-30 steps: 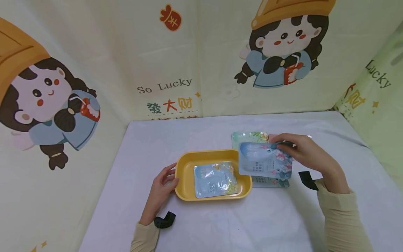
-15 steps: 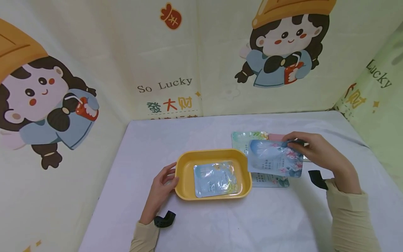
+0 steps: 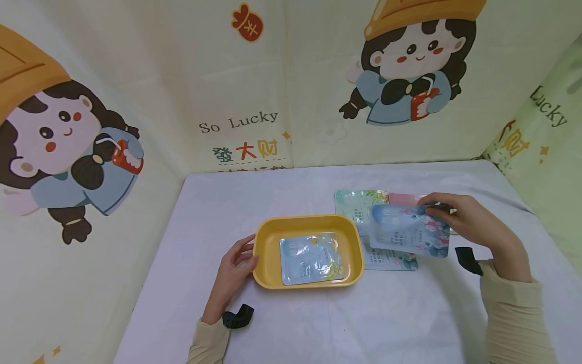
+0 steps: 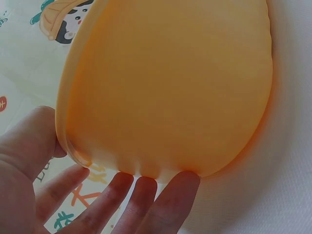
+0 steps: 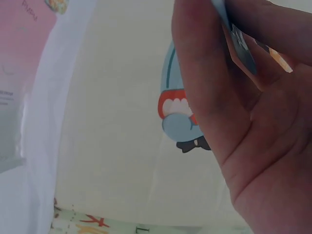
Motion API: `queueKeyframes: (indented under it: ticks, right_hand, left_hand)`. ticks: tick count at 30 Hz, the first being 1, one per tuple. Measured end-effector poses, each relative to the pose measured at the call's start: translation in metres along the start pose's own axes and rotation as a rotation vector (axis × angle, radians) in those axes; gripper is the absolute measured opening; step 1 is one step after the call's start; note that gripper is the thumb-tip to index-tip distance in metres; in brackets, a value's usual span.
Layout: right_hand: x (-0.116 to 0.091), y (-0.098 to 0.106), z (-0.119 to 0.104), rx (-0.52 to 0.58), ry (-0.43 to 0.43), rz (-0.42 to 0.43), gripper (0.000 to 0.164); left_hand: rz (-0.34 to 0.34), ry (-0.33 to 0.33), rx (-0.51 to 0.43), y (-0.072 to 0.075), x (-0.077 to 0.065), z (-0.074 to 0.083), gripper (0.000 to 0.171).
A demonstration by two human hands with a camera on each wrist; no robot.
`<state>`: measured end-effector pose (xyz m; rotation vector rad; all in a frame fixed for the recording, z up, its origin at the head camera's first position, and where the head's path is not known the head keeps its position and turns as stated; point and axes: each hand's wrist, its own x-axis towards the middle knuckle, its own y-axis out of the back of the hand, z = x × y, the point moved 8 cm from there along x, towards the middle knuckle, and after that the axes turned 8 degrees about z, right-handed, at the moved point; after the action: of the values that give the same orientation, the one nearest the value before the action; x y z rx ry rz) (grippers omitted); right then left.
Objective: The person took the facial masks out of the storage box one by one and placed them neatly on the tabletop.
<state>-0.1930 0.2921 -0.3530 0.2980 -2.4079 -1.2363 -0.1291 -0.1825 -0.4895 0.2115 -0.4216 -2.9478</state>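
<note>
Thumb and fingers of a person's right hand [image 3: 482,225] pinch a blue floral sachet [image 3: 406,231] by its upper right corner over a white-clothed table [image 3: 318,326]. Within the past second the sachet has slid rightward, from overlapping the right end of a yellow plastic tray [image 3: 267,255] to standing just clear of it in the head view. Beyond it, partly covered, lie a pale green sachet [image 3: 351,203], a pink sachet [image 3: 403,199] and a second blue sachet [image 3: 388,260], its lower edge showing beside the tray. At the opposite end, the left hand [image 3: 233,268] is unmoved, holding the tray with the thumb at the rim and fingertips against the outer wall. One light blue sachet [image 3: 311,259] lies flat inside, undisturbed. The shift suggests the pinched sachet is being carried away from the tray and among the loose ones, with its handling unfinished, since the grip has not been released. Whether it touches those beneath cannot be told.
</note>
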Motion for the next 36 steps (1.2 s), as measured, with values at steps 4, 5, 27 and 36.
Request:
queueKeyframes:
  ticks: [4, 5, 27, 36]
  right_hand:
    - [-0.002, 0.001, 0.009, -0.022, -0.006, -0.008, 0.029]
    - [-0.002, 0.001, 0.011, -0.020, -0.008, -0.011, 0.029]
    - [-0.018, -0.006, 0.058, -0.038, -0.102, -0.092, 0.027]
    - [-0.023, -0.012, 0.077, -0.048, -0.122, -0.129, 0.029]
  left_hand:
    - [0.009, -0.005, 0.007, 0.000, 0.001, -0.001, 0.050]
    - [0.010, -0.007, 0.010, 0.000, 0.001, 0.000, 0.050]
    - [-0.013, 0.017, -0.011, 0.000, -0.001, 0.002, 0.051]
    - [-0.006, 0.011, 0.003, 0.000, 0.002, 0.001, 0.051]
